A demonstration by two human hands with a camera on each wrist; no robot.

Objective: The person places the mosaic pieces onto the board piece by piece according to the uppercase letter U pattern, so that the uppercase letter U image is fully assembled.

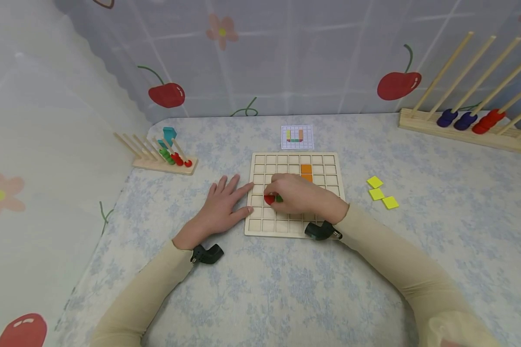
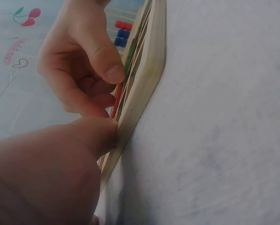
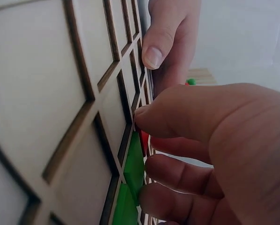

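A wooden grid board (image 1: 260,226) lies flat in front of me. Over its middle, my right hand (image 1: 297,193) pinches a red tile with a rounded edge (image 1: 268,199) between thumb and fingers, at a left-hand cell. Green tiles (image 3: 134,161) sit in the grid beside the red one, mostly hidden under that hand in the head view. Two orange tiles (image 1: 306,168) fill cells farther up the board. With fingers spread, my left hand (image 1: 220,207) rests on the table, its thumb and index fingertip touching the board's left edge.
Behind the board lies a printed pattern card (image 1: 297,146). Three yellow tiles (image 1: 376,194) are to the right. A small peg rack with beads (image 1: 165,166) stands at the back left, next to a teal object (image 1: 170,134). A larger peg rack (image 1: 460,131) occupies the back right.
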